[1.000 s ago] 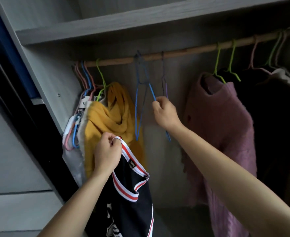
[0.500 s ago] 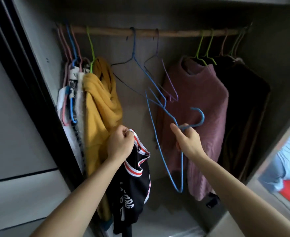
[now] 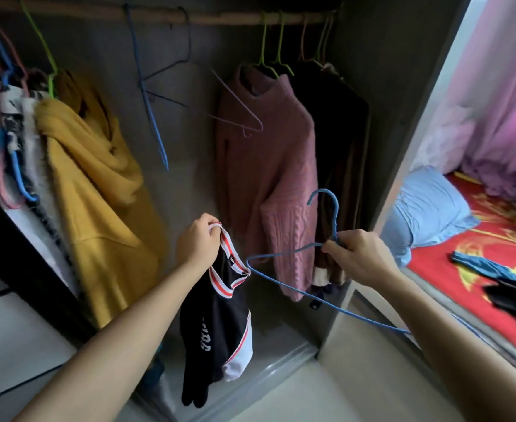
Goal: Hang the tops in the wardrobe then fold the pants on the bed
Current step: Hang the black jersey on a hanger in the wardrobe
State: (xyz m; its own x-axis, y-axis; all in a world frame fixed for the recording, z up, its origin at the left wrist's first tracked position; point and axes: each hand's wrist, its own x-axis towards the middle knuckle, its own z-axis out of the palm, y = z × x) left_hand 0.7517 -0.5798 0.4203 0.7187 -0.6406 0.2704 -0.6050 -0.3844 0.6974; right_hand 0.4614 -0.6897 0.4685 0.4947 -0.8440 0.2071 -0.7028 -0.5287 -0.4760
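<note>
The wardrobe's wooden rail (image 3: 220,18) runs across the top. At far left a bundle of clothes (image 3: 10,141) crowds together on pink and blue hangers, and just beside it a yellow hoodie (image 3: 98,184) droops from a green hanger. In the middle gap 2 empty hangers dangle, a dark blue hanger (image 3: 151,111) and a purple hanger (image 3: 244,117), both tilted. Right of them a pink sweater (image 3: 266,166) hangs, with dark garments (image 3: 342,132) packed against the wardrobe's side wall. Past that wall lies the bed (image 3: 494,226) with a red patterned cover, a blue pillow (image 3: 427,214), a pink curtain (image 3: 494,86) behind it, and a blue garment (image 3: 479,263) and a black garment (image 3: 515,303) lying crumpled on the cover.

The black top (image 3: 214,324) is sleeveless, edged with a red and white striped band at neck and armhole, with white lettering down the front and a white panel near the hem. It hangs limp in front of the wardrobe's open middle, below the empty hangers and between hoodie and sweater.

The left grip (image 3: 200,245) is clamped on the striped band at the top's upper edge, so the whole garment drops straight beneath it. The right grip (image 3: 357,257) is closed round the neck of a light blue hanger (image 3: 336,208), hook pointing up. 1 shoulder tip of this hanger reaches to just beside the top's neckline; whether it touches cannot be told.
</note>
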